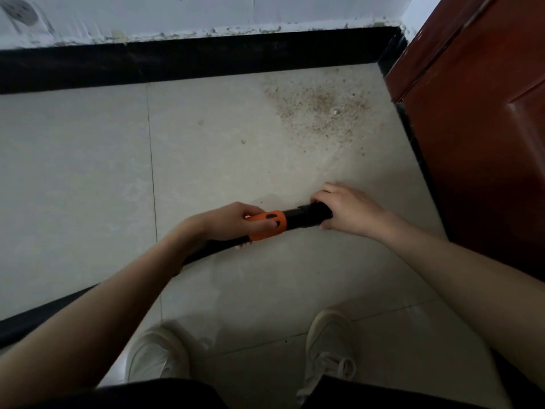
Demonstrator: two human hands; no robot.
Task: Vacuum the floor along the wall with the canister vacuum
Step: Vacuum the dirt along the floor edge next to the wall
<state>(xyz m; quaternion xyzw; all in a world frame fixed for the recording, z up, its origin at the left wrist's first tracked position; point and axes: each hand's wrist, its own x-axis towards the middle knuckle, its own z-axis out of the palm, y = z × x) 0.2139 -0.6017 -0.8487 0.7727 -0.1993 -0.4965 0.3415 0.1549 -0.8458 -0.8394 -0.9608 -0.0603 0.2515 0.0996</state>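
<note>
**Both hands on vacuum hose end, debris patch ahead by wall**

Nearest camera: two pale shoes [328, 343], toes pointing toward the wall, standing on light floor tiles [88, 160].

Above the shoes, held off the floor: vacuum hose [212, 249], black, running from lower left up to the hands. Orange collar [269, 224] sits on it; a black tube end [306, 216] extends right from the collar, roughly level.

Left hand [233, 221]: fingers curled round the orange collar, gripping it. Right hand [348, 212]: fingers wrapped over the black tube end, grasping it. The tip of the tube is hidden under this hand.

Beyond the hands: scattered brown grit [318, 104] on the tile, near the corner, well apart from the tube end.

Farthest: black baseboard [206, 60] along the foot of a white wall [177, 16], paint edge rough. Dark red wooden door [477, 113] at right, meeting the baseboard at the corner.
</note>
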